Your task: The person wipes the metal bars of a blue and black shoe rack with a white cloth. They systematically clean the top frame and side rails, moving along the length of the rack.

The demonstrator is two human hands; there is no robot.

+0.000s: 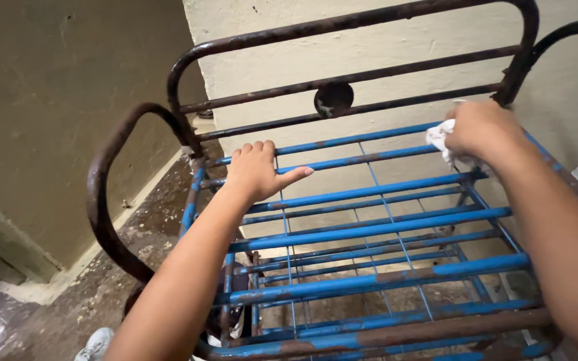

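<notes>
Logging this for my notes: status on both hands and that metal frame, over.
Left hand gripping a blue bar of the rusty metal frame. Right hand closed on a white cloth at the frame's far corner. Nothing in the way.

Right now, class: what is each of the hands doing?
Left hand: fingers curled over a blue bar of the metal frame, gripping it.
Right hand: closed on a white cloth.
</notes>
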